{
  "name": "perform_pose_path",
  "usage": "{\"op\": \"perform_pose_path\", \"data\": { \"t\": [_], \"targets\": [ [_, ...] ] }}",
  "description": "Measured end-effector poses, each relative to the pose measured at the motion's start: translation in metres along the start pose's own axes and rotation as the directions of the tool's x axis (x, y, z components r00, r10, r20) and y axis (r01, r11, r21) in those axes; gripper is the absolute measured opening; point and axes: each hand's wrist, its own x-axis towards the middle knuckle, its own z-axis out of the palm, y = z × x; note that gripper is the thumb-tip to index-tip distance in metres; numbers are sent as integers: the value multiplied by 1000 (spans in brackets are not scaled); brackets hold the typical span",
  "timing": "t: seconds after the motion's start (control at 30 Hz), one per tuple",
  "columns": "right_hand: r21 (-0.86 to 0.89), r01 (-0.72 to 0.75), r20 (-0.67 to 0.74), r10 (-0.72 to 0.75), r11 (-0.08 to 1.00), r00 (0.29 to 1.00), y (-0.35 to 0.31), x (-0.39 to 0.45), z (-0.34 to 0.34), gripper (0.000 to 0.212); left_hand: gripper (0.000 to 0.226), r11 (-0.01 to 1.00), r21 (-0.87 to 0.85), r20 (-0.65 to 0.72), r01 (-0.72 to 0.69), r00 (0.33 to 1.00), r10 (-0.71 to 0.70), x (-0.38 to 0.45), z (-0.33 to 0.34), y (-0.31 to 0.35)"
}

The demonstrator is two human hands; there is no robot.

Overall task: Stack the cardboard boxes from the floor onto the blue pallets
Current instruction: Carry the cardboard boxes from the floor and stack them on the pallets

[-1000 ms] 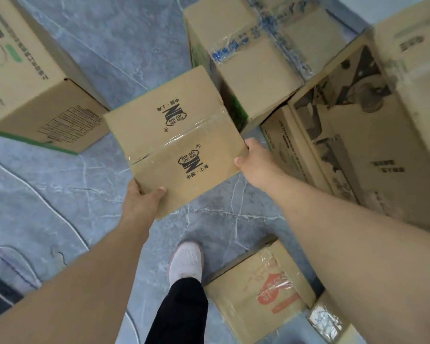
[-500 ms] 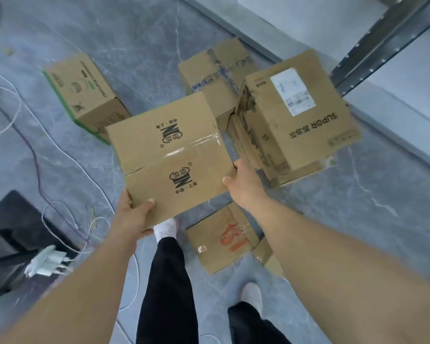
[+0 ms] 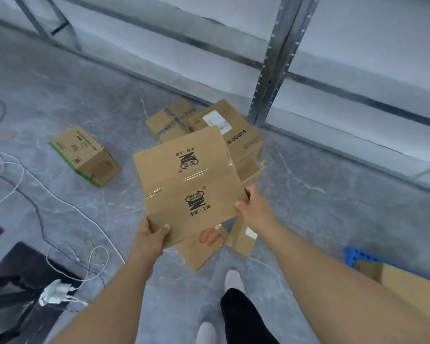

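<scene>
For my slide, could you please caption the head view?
Both hands, left hand and right hand, hold a taped cardboard box above floor boxes.

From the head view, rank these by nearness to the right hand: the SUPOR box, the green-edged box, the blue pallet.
From the right hand:
1. SUPOR box, just beyond it, ahead.
2. blue pallet, at the lower right edge.
3. green-edged box, far across on the left.

One head-worn camera (wide-angle) looks forward and down from standing height, over both forearms, at the grey floor (image 3: 333, 219) and shelving upright (image 3: 273, 70).
</scene>
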Motion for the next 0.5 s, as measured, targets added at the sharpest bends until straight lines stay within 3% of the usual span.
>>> {"op": "perform_pose_path", "data": {
  "t": [0.23,0.5],
  "targets": [
    [84,-76,-197,91,994,976,51,-91,-51,35,37,989,88,245,-121,965,96,-65,31,26],
    [256,-152,-374,242,955,895,111,-172,-104,36,39,952,154,462,-266,871,169,-123,98,47]
  ]
}}
